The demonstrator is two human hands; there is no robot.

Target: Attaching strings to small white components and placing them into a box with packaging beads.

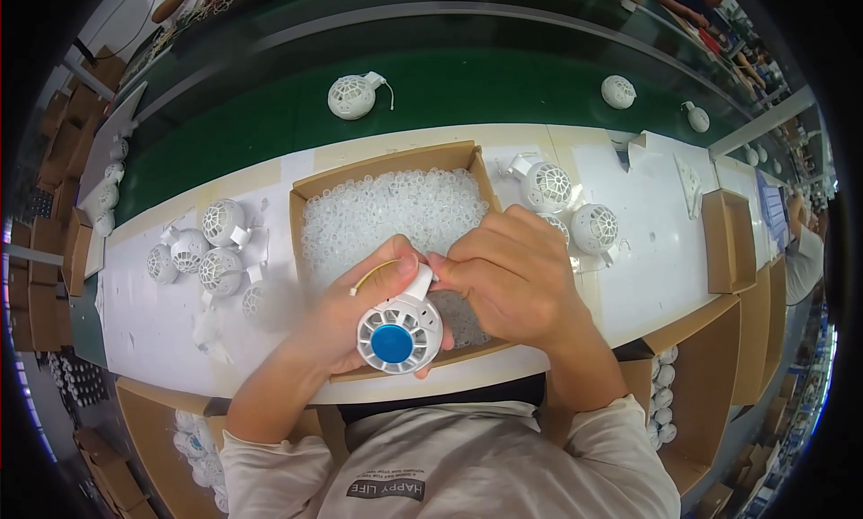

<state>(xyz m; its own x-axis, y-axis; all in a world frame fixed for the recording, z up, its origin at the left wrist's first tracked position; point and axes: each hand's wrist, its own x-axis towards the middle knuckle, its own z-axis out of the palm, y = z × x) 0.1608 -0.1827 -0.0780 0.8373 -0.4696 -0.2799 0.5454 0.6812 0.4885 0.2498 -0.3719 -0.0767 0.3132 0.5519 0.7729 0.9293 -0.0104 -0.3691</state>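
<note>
A white round slotted housing (424,318) with a blue disc on its face, which looks like a small fan unit, rests in my left hand (340,319). My left fingers wrap round its side and back, and the thumb lies by its white neck. A thin yellow wire (370,275) with a small white plug sticks out past that thumb. My right hand (517,281) is closed in a pinch against the neck's upper end. What sits between its fingertips is too small and covered to name. Below both hands is a cardboard box (387,170) full of small clear plastic pieces (395,209).
Similar white units stand in groups on the white table, left (221,271) and right (594,228). Others sit on the green conveyor belt (485,92). Open cartons (710,402) with more units flank me. Another person (688,0) works at the far right.
</note>
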